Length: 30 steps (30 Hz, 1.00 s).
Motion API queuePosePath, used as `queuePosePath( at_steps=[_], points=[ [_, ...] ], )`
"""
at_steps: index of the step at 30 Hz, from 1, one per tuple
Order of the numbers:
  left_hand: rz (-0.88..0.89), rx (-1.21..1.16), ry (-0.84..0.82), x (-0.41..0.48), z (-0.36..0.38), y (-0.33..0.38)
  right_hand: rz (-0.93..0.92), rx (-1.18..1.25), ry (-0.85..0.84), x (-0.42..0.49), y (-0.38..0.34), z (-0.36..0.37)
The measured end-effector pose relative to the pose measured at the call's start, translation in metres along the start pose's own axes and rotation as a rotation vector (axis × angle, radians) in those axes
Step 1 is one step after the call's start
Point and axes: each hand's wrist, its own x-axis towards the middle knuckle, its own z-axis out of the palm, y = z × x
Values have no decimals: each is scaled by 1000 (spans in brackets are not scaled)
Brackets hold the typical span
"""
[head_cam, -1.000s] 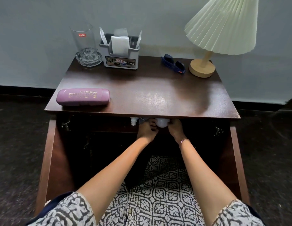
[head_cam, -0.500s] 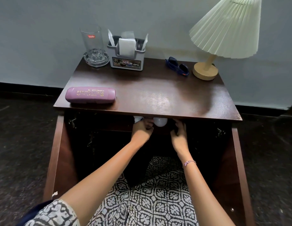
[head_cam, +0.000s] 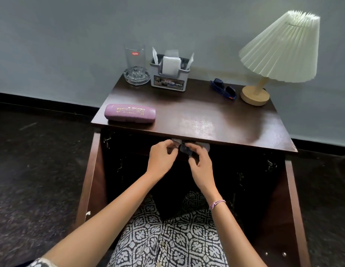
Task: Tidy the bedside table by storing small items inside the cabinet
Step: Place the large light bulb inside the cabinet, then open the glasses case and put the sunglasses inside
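Observation:
Below the front edge of the bedside table's dark wood top (head_cam: pixel 202 120), my left hand (head_cam: pixel 161 158) and my right hand (head_cam: pixel 201 163) meet at the open cabinet (head_cam: pixel 244 170). My right fingers pinch a small grey-blue item (head_cam: pixel 185 150). My left fingers curl close beside it, and their hold is unclear. Two white items (head_cam: pixel 206 145) peek out under the edge, mostly hidden. A purple spectacle case (head_cam: pixel 130 113) lies front left on the top. Blue sunglasses (head_cam: pixel 223 90) lie at the back right.
At the back stand a tall glass (head_cam: pixel 135 56) in a glass ashtray (head_cam: pixel 137 77), a grey organiser (head_cam: pixel 169 81) with papers, and a pleated lamp (head_cam: pixel 255 96). Both cabinet doors, left (head_cam: pixel 90 180) and right (head_cam: pixel 295 199), swing outward. My patterned lap fills the space below.
Both hands have drawn back out from under the tabletop and come together on a small item. The view has shifted left, so the table sits further right.

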Motion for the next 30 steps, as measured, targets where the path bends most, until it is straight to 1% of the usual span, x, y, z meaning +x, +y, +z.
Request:
queuePosePath(
  at_steps=[4,8,10,12,17,22,25,30],
  points=[
    [111,82,88,-14,-27,5,-89,87,-30,-5,-22,10],
    [240,159,245,-15,-57,16,-152,193,-21,6,-51,18],
    [286,196,334,-8,-72,21,-183,207,-13,19,-65,22],
    [295,231,394,4,-85,24,-212,181,-5,35,-77,28],
    [239,287,497,32,-105,24,-283,101,-31,69,-97,45],
    [204,367,542,53,-122,12,-348,-62,-93,89,-102,62],
    [135,422,524,61,-130,-1,-385,-117,-114,94,-101,68],
    [-65,467,418,67,-138,-22,-330,-195,-198,99,-96,80]
  ],
)
